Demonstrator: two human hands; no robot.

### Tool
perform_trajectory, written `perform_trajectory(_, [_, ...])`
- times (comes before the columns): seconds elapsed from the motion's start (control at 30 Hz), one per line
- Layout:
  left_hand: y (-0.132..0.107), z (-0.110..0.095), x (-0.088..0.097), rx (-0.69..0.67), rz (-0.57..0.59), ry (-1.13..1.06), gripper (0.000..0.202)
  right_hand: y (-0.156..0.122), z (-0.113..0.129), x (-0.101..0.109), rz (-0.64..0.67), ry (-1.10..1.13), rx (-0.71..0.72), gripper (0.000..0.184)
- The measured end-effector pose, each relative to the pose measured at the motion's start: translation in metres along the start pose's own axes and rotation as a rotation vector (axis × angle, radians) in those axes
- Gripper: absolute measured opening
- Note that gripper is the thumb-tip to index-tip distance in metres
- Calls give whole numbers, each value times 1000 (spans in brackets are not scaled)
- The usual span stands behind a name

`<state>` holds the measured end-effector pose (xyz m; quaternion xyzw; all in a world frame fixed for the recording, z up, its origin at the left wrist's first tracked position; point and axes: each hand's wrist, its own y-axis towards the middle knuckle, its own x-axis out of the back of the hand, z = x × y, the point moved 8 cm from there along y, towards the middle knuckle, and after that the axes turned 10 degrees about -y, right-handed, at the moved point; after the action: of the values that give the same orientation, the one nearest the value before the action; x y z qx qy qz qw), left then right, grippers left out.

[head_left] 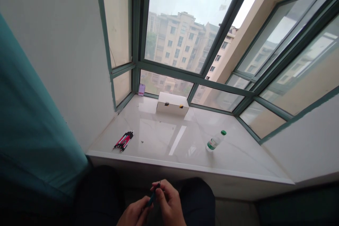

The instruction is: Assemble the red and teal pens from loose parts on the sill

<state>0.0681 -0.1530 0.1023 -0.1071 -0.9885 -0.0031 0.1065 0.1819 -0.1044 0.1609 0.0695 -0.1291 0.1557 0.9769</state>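
Observation:
Low in the head view, between my knees, both hands are closed on one slim teal pen [152,199] with a dark tip end. My left hand [135,212] grips its lower part. The fingers of my right hand [168,199] pinch the upper end near the tip. Fingers cover much of the pen, so its details are hidden. Beyond my hands, on the left of the white sill, lies a bundle of several pens [124,141], mostly red and black with some pale barrels.
A white box [172,108] with its lid raised stands by the window on the white sill [156,152]. To the right is a clear bottle [213,143] with a green cap. A small purple item [141,89] leans in the left window corner. A teal curtain [31,120] hangs at left.

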Motion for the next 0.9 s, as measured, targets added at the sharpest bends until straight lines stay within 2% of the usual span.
perform_trajectory(0.1, [4, -2, 2, 19, -6, 69, 34, 8, -4, 7, -56, -2, -36, 30])
perform_trajectory(0.27, [16, -6, 2, 78, -138, 75, 30, 27, -16, 4, -195, 66, -156, 37])
perform_trajectory(0.47, [20, -12, 2, 72, -71, -82, 34, 29, -37, -2, -159, 222, -294, 43])
perform_trajectory(0.6, [16, -4, 14, 93, -90, -152, 36, 21, -54, 9, -235, 360, -362, 44])
perform_trajectory(0.73, [16, -10, 22, 97, -128, -287, 40, 24, -67, 11, -281, 642, -489, 34])
perform_trajectory(0.9, [26, -37, 31, 61, -194, -334, 37, 33, -69, -12, -179, 981, -647, 24])
